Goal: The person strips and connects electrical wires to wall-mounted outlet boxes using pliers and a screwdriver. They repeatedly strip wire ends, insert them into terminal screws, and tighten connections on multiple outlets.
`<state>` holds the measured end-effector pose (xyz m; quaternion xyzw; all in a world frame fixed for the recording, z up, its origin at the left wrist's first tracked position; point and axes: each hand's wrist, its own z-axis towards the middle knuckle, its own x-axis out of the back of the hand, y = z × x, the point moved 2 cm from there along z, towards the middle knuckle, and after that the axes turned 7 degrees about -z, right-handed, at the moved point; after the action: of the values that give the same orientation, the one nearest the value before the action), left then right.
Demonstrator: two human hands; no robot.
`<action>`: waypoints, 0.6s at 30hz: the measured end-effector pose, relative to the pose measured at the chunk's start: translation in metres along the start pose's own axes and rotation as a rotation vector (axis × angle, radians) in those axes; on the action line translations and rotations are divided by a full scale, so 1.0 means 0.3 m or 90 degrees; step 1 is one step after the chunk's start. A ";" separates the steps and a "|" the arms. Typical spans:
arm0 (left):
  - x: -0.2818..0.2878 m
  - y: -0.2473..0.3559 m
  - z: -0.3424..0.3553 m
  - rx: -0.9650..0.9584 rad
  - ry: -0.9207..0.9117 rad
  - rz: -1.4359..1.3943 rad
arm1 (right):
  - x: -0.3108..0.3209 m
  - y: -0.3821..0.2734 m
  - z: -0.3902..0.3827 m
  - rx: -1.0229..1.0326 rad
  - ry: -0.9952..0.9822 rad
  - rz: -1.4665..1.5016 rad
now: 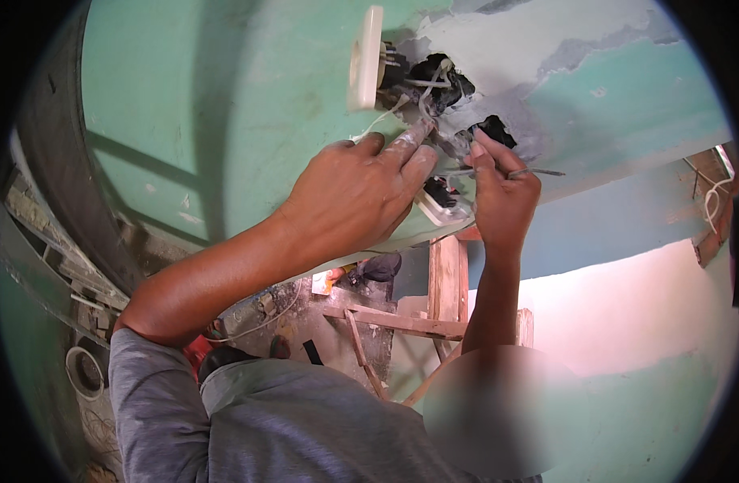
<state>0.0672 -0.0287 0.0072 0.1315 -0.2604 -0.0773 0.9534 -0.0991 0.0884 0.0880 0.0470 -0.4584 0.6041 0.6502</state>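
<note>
My left hand (361,181) reaches up to the green wall, its fingertips closed at a pale wire (427,101) that comes out of a rough upper hole (456,92). Just right of it, my right hand (505,197) pinches a thin grey cable (542,171), whose end sticks out past the knuckles. Those right fingertips are beside a second hole (495,129). A white wall socket or switch plate (365,64) hangs off the wall at upper left, its dark back turned toward the hole. Another white fitting (442,208) hangs below, between my hands, partly hidden.
Below stands a wooden frame (446,282) with several boards. A round bucket (86,372) and rubble lie at lower left. On the floor, a person's gloved hand (333,276) shows beside something dark. A loose wire (714,197) hangs at far right.
</note>
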 end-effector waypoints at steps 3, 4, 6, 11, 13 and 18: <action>-0.007 0.018 0.004 0.004 0.066 -0.013 | -0.022 0.005 0.001 0.014 -0.011 0.023; -0.007 0.028 0.005 0.010 0.076 -0.011 | -0.019 0.006 0.004 0.018 -0.014 0.036; -0.008 0.048 0.005 0.022 0.096 -0.007 | 0.001 -0.002 0.013 0.033 -0.033 -0.006; 0.006 0.131 0.028 0.067 0.213 -0.135 | 0.064 0.030 -0.029 0.109 0.015 -0.076; 0.001 0.171 0.028 0.115 0.217 -0.264 | 0.107 0.000 -0.087 0.111 0.013 -0.107; -0.083 0.280 0.016 0.184 0.170 -0.484 | 0.103 0.012 -0.212 0.155 -0.084 -0.099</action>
<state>0.0502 0.0558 0.0238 0.3595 -0.0759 -0.3683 0.8540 -0.0724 0.1513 0.0698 0.2006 -0.4185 0.5985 0.6531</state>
